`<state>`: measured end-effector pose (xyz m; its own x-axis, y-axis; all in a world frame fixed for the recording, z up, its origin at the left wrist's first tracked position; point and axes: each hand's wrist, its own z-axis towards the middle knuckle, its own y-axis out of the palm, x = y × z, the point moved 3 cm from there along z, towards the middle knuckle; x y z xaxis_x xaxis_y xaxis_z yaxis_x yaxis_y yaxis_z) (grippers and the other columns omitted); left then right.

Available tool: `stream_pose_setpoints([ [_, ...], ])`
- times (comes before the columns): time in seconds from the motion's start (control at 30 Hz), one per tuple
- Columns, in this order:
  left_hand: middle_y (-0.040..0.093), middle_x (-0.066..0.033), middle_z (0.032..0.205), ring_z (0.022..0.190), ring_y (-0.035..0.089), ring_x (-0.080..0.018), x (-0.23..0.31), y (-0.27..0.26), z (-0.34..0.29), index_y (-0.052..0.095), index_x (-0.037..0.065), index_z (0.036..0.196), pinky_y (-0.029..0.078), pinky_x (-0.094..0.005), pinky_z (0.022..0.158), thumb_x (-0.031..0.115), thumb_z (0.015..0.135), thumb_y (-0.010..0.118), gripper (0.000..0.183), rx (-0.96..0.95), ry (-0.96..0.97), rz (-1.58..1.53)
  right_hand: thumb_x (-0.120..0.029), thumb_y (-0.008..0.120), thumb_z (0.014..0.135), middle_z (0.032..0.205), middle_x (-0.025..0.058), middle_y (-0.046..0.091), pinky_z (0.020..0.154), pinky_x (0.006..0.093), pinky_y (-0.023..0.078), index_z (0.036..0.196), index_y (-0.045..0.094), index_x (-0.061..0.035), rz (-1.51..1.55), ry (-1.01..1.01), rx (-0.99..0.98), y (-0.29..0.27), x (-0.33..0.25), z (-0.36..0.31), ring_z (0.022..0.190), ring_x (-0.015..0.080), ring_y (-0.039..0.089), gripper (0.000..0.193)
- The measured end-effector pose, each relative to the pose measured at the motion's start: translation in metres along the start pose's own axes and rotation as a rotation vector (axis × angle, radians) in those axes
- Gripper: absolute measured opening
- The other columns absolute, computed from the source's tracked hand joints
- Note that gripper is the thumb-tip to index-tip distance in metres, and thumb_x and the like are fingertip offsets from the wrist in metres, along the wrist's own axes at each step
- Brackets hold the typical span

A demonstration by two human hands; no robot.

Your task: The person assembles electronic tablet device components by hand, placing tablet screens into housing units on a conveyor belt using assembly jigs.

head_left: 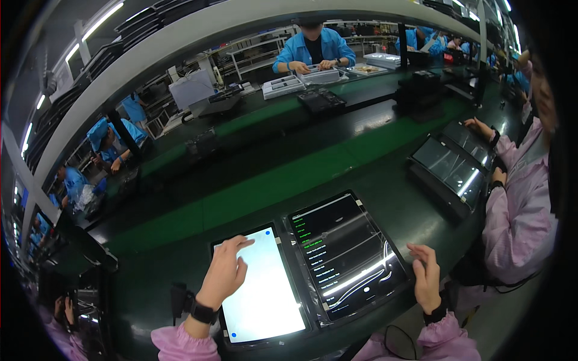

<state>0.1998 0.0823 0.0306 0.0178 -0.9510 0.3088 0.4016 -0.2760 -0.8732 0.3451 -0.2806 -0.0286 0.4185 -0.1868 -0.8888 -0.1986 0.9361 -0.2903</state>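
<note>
Two tablets lie side by side in front of me on the dark work surface. The left tablet glows white, with a blue dot near its top right and another at its lower left. Over its upper left part is my left hand, fingers stretched forward, holding nothing; whether a fingertip touches the glass I cannot tell. A black screen with a list of green and white text lines shows on the right tablet. Beside that tablet's right edge my right hand hovers with loosely bent, parted fingers and nothing in them.
A green conveyor belt runs across beyond the tablets. To the right, a co-worker in a pink sleeve handles dark tablets on a stack. Across the belt, a person in blue works at white trays. An overhead rail spans above.
</note>
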Motion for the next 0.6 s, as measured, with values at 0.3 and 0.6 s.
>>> stream_pose_setpoints([
  [0.3,0.059,-0.0125,0.118,0.099,0.051,-0.0328,0.004,0.025,0.04,0.04,-0.002,0.118,0.039,-0.0386,0.09,-0.005,0.077,0.047,0.042,-0.093,-0.001,0.044,-0.013,0.042,0.094,0.114,0.0164,0.06,0.09,0.0315,0.041,0.117,0.046,0.0023,0.08,0.063,0.119,-0.019,0.023,-0.013,0.098,0.0203,0.055,0.029],
  [0.6,0.06,-0.0116,0.119,0.1,0.052,-0.0344,0.011,0.015,0.001,0.038,-0.002,0.116,0.04,-0.0385,0.09,-0.004,0.078,0.047,0.039,-0.11,-0.037,0.085,-0.004,0.042,0.09,0.11,0.0193,0.062,0.09,0.0338,0.043,0.115,0.046,0.0053,0.047,0.054,0.125,-0.018,0.022,-0.015,0.096,0.024,0.058,0.027],
])
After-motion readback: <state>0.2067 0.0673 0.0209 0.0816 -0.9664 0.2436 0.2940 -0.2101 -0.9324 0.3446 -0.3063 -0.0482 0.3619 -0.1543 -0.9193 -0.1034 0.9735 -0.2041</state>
